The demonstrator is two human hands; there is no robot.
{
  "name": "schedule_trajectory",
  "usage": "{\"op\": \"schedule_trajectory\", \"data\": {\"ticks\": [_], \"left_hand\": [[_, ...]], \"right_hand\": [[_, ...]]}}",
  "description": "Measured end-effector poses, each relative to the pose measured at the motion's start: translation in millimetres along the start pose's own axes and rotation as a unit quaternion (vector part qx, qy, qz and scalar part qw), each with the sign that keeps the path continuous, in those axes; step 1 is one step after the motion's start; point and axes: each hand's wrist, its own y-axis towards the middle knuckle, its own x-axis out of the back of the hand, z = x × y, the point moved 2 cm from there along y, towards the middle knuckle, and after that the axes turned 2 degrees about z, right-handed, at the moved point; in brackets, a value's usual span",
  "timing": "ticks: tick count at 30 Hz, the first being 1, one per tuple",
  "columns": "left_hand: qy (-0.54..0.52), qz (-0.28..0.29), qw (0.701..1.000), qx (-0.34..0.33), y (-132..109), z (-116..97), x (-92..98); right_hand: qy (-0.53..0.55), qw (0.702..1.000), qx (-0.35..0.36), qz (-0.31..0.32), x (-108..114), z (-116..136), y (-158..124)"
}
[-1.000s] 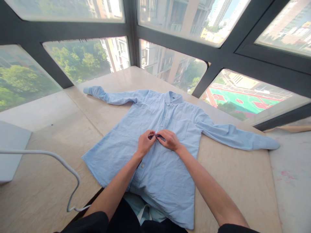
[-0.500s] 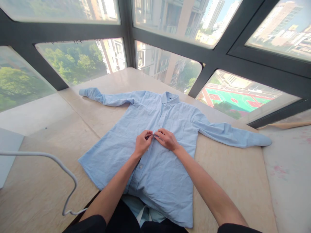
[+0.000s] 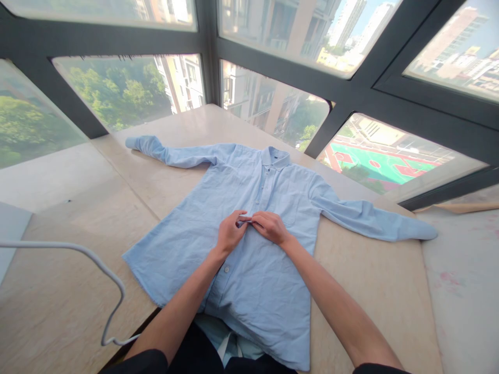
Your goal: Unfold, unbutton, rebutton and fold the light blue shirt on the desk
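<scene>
A light blue button-up shirt [image 3: 187, 218] lies front side up, with its collar pointing away from me and both sleeves spread out to the sides. At the middle of its front placket, my left hand [image 3: 233, 228] pinches the cloth between thumb and fingers. Close against it, my right hand [image 3: 270, 226] also grips the placket edge, fingertips nearly touching those of the left. The spot between the fingertips is too small to make out, and any button there is hidden. Lower on the placket a white button [image 3: 226, 269] shows.
The shirt rests on a beige stone-like ledge [image 3: 351, 280] before dark-framed windows [image 3: 273, 57]. A pale cable [image 3: 93, 256] curves over the left side, by a white panel [image 3: 11, 234]. Flower-patterned fabric [image 3: 463, 270] lies at the right.
Both hands stay at the placket; their fingertips have shifted slightly and the left index finger is straighter. The view has tilted a little. The shirt lies as before.
</scene>
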Motion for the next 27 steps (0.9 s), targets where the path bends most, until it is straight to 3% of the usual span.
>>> {"op": "schedule_trajectory", "data": {"ticks": [6, 20, 27], "left_hand": [[0.028, -0.006, 0.999, -0.016, -3.0, 0.8, -3.1], [0.0, -0.041, 0.999, 0.031, -4.1, -0.2, -1.8], [0.002, -0.045, 0.998, 0.035, -3.9, -0.6, -1.9]], "right_hand": [[0.019, 0.999, 0.023, -0.026, 0.8, 1.0, -0.3], [0.034, 0.999, 0.021, -0.025, -2.9, -3.0, -2.0], [0.029, 0.999, -0.015, -0.025, -8.2, -7.7, -5.2]]}}
